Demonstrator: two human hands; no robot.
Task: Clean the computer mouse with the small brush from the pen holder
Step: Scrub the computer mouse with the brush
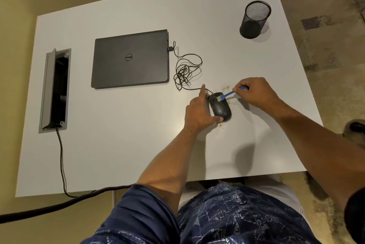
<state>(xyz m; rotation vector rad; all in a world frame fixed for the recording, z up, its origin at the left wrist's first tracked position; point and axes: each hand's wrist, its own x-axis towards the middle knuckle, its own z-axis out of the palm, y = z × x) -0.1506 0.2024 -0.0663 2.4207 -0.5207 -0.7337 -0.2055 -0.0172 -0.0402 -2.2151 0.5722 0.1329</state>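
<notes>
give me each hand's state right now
Left hand: closed around the black computer mouse, index finger extended.
Right hand: closed on the blue brush, bristles on the mouse.

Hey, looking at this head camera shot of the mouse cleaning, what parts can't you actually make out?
- Mouse: its left side is covered by the left hand.
- Blue brush: the handle's end is buried in the right hand.
- Pen holder: its inside bottom is unclear through the dark mesh.
- Crumbs: too small to identify.
- Cable box: interior in shadow.
</notes>
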